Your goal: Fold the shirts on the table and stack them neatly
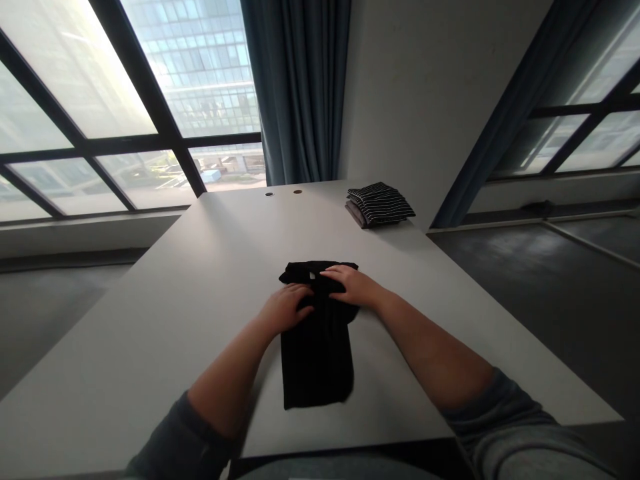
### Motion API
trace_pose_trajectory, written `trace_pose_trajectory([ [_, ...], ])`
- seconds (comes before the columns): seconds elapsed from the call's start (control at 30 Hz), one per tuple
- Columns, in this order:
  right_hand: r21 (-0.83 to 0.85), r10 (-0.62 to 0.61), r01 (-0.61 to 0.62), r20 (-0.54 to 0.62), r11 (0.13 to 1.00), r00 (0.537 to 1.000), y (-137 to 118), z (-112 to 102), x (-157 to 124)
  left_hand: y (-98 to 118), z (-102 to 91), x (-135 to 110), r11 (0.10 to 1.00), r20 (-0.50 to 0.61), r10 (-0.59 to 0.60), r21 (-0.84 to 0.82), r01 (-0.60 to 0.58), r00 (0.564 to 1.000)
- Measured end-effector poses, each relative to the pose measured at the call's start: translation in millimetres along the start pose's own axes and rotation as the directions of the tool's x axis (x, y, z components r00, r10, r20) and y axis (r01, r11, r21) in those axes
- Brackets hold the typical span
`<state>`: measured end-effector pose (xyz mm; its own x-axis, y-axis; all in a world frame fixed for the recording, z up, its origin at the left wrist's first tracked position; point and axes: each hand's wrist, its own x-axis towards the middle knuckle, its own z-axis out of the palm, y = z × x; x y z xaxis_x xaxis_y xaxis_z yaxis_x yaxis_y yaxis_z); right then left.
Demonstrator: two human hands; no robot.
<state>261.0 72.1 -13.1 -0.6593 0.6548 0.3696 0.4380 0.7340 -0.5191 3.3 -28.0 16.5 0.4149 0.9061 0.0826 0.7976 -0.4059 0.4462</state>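
Observation:
A black garment [316, 357], folded into a long narrow strip, lies on the white table [190, 280] in front of me. Both my hands rest on its far end. My left hand [286, 308] lies on the cloth with its fingers curled down onto it. My right hand [350, 283] lies flat across the top of the garment, fingers stretched out toward the left. A small white label shows between the hands.
A stack of folded clothes [379, 204], striped on top, sits at the table's far right corner. Two small round holes [283, 193] mark the far edge. Windows and a dark curtain [300, 87] stand behind; dark floor lies to the right.

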Motion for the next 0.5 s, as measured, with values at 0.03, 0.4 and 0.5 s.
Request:
trace_pose_trajectory([
  [0.03, 0.011, 0.051, -0.051, -0.014, 0.999, 0.999, 0, 5, 2, -7, 10.4, 10, 0.996, -0.038, -0.021, 0.083, 0.024, 0.999],
  [0.4, 0.624, 0.674, -0.485, -0.093, 0.613, 0.733, 19, -28, 30, -2, -6.3, 50, 0.971, -0.133, -0.171, 0.146, 0.19, 0.976],
  [0.5, 0.237, 0.431, -0.363, -0.401, 0.901, 0.808, 11, -32, 25, -5, -1.6, 49, 0.982, -0.293, -0.148, 0.069, 0.175, 0.945],
])
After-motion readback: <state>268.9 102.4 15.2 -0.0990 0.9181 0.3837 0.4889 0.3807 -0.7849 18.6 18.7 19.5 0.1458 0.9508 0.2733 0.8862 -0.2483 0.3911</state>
